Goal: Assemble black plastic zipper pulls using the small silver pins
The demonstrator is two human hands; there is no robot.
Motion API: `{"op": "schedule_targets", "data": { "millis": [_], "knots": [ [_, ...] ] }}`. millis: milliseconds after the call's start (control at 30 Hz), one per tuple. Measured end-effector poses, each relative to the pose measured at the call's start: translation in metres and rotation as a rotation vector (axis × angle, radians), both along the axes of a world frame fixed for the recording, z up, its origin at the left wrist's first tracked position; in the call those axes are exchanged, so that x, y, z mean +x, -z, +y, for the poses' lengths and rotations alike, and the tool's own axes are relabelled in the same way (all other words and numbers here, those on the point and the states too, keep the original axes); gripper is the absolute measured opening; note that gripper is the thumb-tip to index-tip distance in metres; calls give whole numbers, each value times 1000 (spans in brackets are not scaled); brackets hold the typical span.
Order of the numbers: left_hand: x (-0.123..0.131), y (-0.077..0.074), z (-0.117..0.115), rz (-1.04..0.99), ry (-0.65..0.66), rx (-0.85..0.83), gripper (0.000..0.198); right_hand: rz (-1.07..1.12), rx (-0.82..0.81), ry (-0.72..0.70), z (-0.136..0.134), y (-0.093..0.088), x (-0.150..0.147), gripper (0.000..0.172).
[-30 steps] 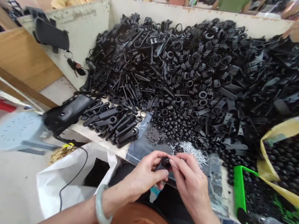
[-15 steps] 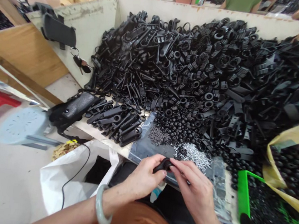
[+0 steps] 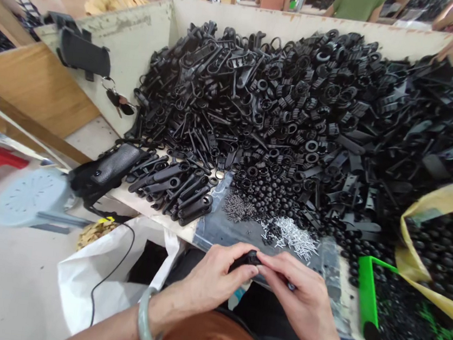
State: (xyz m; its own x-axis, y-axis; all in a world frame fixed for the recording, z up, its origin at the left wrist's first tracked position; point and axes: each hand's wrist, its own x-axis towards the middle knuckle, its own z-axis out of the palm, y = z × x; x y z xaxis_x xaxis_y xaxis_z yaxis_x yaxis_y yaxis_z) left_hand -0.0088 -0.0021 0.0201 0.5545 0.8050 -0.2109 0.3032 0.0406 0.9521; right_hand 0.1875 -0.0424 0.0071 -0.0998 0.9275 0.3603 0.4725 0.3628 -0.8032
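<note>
A small black moulded plastic part was held at the lower centre of the frame, gripped between the left hand and the right hand, which were brought together around it. Only its dark, rounded upper side and a short tapering edge extending toward the left were left exposed; the remainder was covered by the hands, so its full shape could not be made out. The part was lying roughly sideways, was slightly tilted, and was not resting on any surface.
</note>
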Motion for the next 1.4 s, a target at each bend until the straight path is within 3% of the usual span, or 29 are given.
{"op": "schedule_targets", "data": {
  "millis": [100,200,333,467,733,800,900,1033,1200,1400],
  "knots": [
    [-5,-4,1,-14,84,49,35,13,-72,57,-5,-2,2,14],
    [-6,-6,0,-4,78,41,36,-10,-12,91,-10,-6,1,8],
    [-3,-3,-5,25,18,37,37,-56,110,16,-12,-11,-2,23],
    [0,1,-9,-16,-26,33,37,-98,77,25,-14,-13,-3,22],
    [-6,-7,-6,-131,83,-24,33,-71,14,110,-19,-7,-4,25],
    [-6,-4,-9,-167,94,-101,31,-46,-4,83,-22,-5,-8,25],
    [-3,5,-17,-193,10,-257,35,-16,-12,120,-23,-4,-15,24],
    [4,11,-25,-154,-119,-210,33,29,-78,241,-22,-5,-19,14],
    [6,15,-26,-282,-112,-329,41,28,9,229,-27,-8,-25,18],
    [-2,25,-30,-333,-80,-384,42,115,35,232,-33,7,-36,27]
  ]
}}
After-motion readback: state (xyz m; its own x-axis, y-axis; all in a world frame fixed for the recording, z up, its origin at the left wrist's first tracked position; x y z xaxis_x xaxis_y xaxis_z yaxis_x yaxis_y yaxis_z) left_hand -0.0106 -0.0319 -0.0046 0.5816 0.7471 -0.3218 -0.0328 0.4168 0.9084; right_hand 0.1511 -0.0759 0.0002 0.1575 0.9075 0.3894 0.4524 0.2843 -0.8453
